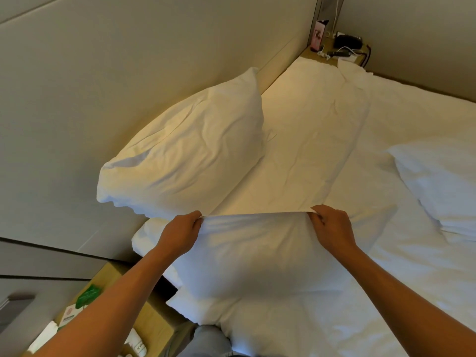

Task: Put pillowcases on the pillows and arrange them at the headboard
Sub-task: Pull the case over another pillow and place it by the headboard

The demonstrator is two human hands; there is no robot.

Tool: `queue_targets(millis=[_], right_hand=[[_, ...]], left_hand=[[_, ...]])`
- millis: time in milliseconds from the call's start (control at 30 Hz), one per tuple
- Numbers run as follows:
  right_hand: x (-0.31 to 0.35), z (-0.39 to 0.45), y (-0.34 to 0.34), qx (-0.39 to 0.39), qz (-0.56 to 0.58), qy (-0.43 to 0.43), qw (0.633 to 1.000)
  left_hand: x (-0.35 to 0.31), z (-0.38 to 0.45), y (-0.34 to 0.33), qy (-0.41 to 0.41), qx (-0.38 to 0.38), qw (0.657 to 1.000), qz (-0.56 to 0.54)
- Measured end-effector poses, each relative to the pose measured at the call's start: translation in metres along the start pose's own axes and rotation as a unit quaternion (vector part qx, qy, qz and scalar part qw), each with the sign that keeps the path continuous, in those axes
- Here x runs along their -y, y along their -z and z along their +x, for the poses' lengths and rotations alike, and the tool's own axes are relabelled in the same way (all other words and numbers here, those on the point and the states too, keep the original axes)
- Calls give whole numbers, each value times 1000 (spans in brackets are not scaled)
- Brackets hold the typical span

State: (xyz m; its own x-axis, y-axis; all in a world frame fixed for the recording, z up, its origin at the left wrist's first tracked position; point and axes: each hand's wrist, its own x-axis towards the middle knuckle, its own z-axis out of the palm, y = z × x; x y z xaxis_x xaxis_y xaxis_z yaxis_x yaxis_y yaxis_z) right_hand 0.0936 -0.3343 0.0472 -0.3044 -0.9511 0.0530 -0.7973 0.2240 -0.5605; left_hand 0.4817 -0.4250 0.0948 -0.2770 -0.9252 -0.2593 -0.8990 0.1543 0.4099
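White cotton everywhere: bed (pixel 334 292), pillows, case, all one tone, so edges are read from shadow.

Status, as judged from the frame:

- One cased pillow (pixel 185 150) stands tilted against the headboard (pixel 128 73) near the bed's left edge. Counts as placed, though it leans and its lower corner overhangs the mattress edge.
- Second pillow (pixel 244 261) lies at the bed's near left corner, directly in front of the person. The pillowcase (pixel 257 220) looks drawn over it; whether the filling is fully seated in the far corners cannot be told.
- Left hand (pixel 180 230) is closed, pinching the left end of the case's upper edge between thumb and fingers. Right hand (pixel 332 228) pinches the right end the same way. The edge is pulled taut and straight between them. Judgement: this is the squaring or shake-down step at the end of casing.
- Third pillow (pixel 438 186) lies flat by the bed's right edge, well apart from the headboard. Cased or bare: cannot tell.

Remaining, by estimate: settle the held pillow, set it at the headboard beside the leaning one, then deal with the right-edge pillow. The headboard stretch toward the far bedside shelf (pixel 342 51) is bare sheet. Roughly halfway.
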Motion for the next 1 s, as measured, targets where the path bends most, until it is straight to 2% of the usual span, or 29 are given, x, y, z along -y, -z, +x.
queue_targets(millis=[167,500,767,1000], right_hand=[[20,21,4,-20,10,-10,1000],[84,120,32,-71,12,106,992],[93,167,16,-55,25,107,992],[105,221,3,-33,8,121,992]], left_hand=[[-1,12,18,14,-61,998,-32],[4,13,74,28,-182,979,-90],[-14,2,60,63,-138,980,-130],[-19,29,69,87,-151,972,-158]])
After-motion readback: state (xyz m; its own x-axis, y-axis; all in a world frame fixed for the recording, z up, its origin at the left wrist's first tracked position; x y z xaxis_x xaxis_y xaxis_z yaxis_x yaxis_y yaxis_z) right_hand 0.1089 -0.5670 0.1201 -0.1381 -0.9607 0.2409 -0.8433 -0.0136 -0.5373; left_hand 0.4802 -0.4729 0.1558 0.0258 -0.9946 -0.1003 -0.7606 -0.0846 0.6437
